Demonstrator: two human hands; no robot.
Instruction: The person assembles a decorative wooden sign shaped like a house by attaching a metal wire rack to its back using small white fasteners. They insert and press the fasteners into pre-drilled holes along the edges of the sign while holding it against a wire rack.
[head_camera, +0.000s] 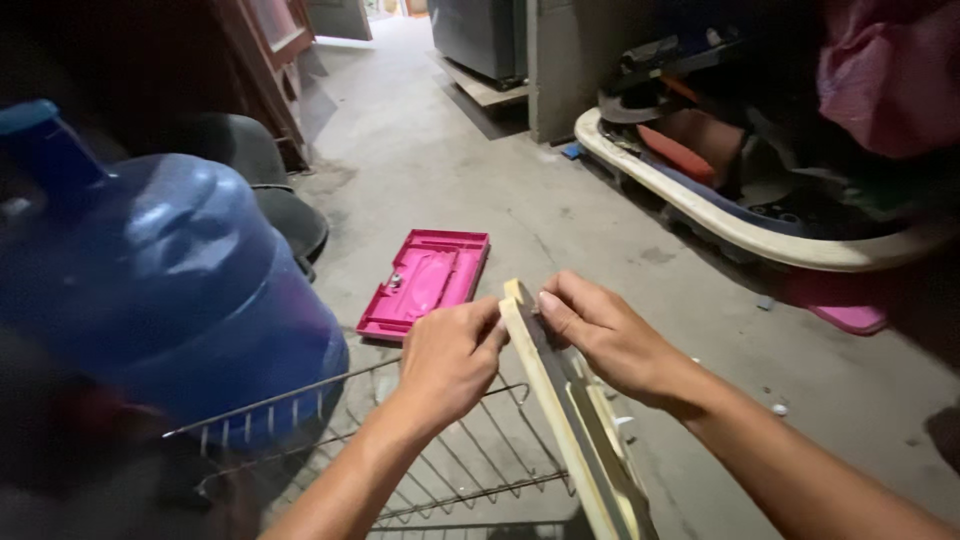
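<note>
A long, cream-coloured plastic piece (570, 420) with a dark groove along its edge stands on edge between my hands, running from bottom centre up to its tip. My left hand (450, 355) pinches its upper end from the left, fingers closed on the rim. My right hand (600, 335) grips the same end from the right, thumb pressed near the tip. Both hands touch the piece and almost meet at its top.
A big blue water jug (160, 290) lies at left on a wire rack (440, 470). A pink plastic tray (428, 280) lies on the concrete floor ahead. A curved cream panel (740, 230) with piled clutter lines the right; dark tubs sit at left.
</note>
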